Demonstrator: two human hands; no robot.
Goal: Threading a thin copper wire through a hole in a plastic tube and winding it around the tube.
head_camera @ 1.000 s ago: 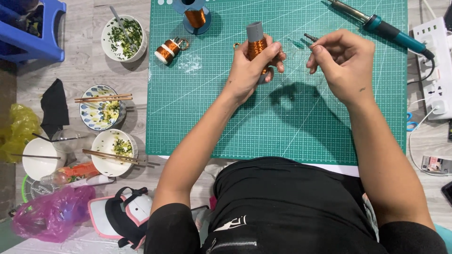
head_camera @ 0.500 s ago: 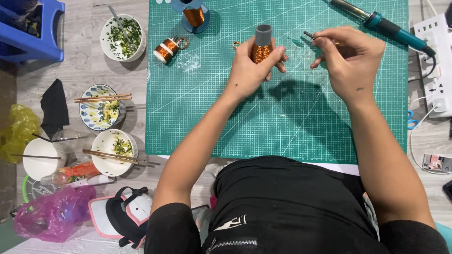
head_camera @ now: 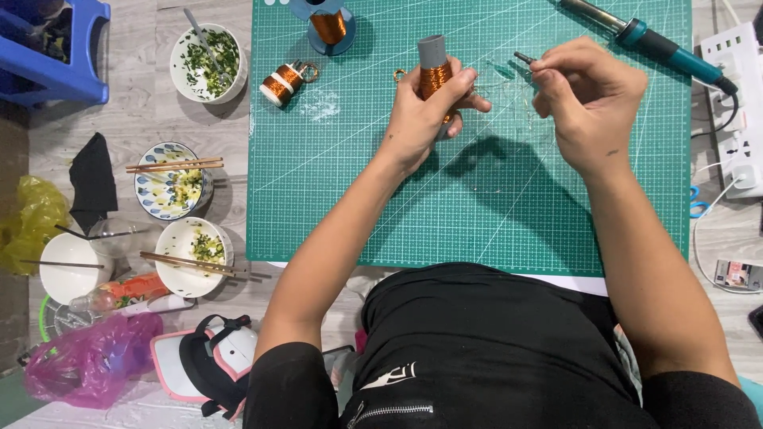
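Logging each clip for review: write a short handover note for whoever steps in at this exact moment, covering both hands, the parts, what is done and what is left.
Left hand: gripping a grey tube wound with copper wire, upright above the green cutting mat.
Right hand: pinching a small dark rod-like tool at the fingertips, beside the tube; whether a wire runs between them is too fine to tell.
Nearby: a copper wire spool and a second spool on a blue stand at the mat's far edge; a soldering iron lies unheld at the far right.
Done: the tube carries a copper winding.
Left: the iron is untouched.
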